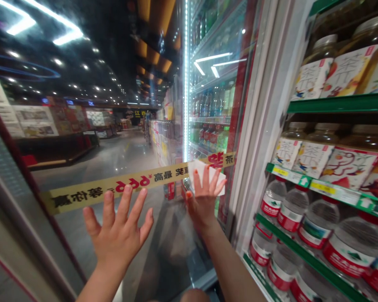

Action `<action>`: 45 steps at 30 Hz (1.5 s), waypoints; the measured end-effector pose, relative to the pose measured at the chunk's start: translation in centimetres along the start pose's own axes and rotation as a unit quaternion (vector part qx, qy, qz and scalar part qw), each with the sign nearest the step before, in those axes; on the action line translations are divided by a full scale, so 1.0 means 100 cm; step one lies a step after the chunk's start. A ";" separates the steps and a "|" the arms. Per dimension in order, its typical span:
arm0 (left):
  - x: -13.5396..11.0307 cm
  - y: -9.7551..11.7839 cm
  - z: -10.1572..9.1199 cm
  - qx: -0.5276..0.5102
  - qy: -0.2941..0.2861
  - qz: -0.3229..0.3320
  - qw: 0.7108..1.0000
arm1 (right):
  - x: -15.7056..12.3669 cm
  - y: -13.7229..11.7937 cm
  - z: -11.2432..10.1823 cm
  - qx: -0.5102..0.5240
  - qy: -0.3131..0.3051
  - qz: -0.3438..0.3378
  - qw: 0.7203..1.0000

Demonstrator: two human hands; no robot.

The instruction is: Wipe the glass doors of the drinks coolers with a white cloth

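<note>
An open glass cooler door (119, 147) fills the left and middle of the view. A yellow strip with red and black characters (113, 186) runs across it. My left hand (119, 228) is spread flat against the glass, just below the strip. My right hand (204, 197) presses a white cloth (208, 172) against the glass near the door's right edge, fingers stretched over it.
Cooler shelves on the right hold water bottles with red labels (302, 218) and tea bottles (321, 155) behind green shelf rails (334, 102). Through the glass show a shop aisle, stacked goods and another lit cooler (208, 105).
</note>
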State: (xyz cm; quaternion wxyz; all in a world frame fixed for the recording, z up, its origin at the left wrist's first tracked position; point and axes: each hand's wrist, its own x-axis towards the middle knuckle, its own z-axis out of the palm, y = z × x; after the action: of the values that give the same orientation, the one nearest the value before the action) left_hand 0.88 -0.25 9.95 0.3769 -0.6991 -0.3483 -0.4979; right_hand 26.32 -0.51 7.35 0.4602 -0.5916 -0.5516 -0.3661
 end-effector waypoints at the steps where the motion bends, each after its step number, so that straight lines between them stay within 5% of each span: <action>1: 0.000 0.000 0.000 0.001 0.000 -0.005 1.000 | -0.008 -0.005 0.001 0.008 0.001 -0.048 0.999; 4: 0.000 0.001 0.000 -0.004 0.007 0.002 1.000 | -0.039 0.007 0.003 0.019 0.025 -0.100 0.995; 8: 0.004 0.002 -0.001 0.007 0.014 0.013 1.000 | -0.025 0.038 -0.003 -0.002 0.053 0.089 0.995; 10: 0.006 0.002 -0.002 0.014 0.016 0.017 1.000 | -0.006 0.029 -0.004 -0.002 0.043 0.111 0.993; 14: 0.007 0.001 -0.001 0.024 0.007 0.022 0.999 | -0.018 -0.018 0.003 0.014 -0.020 -0.067 0.997; 17: 0.007 -0.001 0.002 0.035 0.007 0.029 0.999 | -0.048 -0.020 0.009 0.011 -0.018 -0.136 0.990; 21: 0.006 -0.006 0.010 0.030 -0.002 0.034 0.999 | -0.026 0.005 0.009 -0.002 0.023 0.078 0.997; 23: 0.004 -0.008 0.015 0.016 -0.015 0.017 1.000 | -0.002 -0.001 0.009 0.003 0.042 0.129 0.991; 26: 0.002 -0.010 0.021 -0.005 -0.030 0.002 1.000 | 0.003 -0.028 0.011 0.009 0.013 0.001 1.000; 29: 0.004 -0.014 0.020 -0.007 -0.015 0.018 1.000 | -0.024 -0.035 0.012 0.024 -0.015 -0.148 0.989; 32: 0.003 -0.023 0.013 -0.003 0.002 0.033 0.999 | -0.028 -0.009 0.007 0.013 0.022 -0.077 0.997; 36: -0.004 -0.033 0.008 0.024 0.033 0.033 0.999 | 0.021 -0.004 -0.001 -0.004 0.055 0.043 0.998; 39: -0.010 -0.034 0.011 0.042 0.046 0.028 0.998 | 0.030 -0.033 0.000 -0.005 0.005 -0.068 0.998; 42: -0.013 -0.031 0.013 0.050 0.051 0.001 0.997 | 0.004 -0.037 0.004 0.004 -0.045 -0.231 0.972; 45: -0.012 -0.028 0.014 0.045 0.051 -0.009 0.998 | 0.003 -0.013 0.005 -0.010 -0.021 -0.172 0.985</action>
State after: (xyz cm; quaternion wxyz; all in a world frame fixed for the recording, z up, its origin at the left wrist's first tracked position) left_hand -1.25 2.10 8.96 0.4210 -0.6521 -0.3568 -0.5198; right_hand 25.04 -0.01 7.64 0.3732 -0.4998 -0.6508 -0.4329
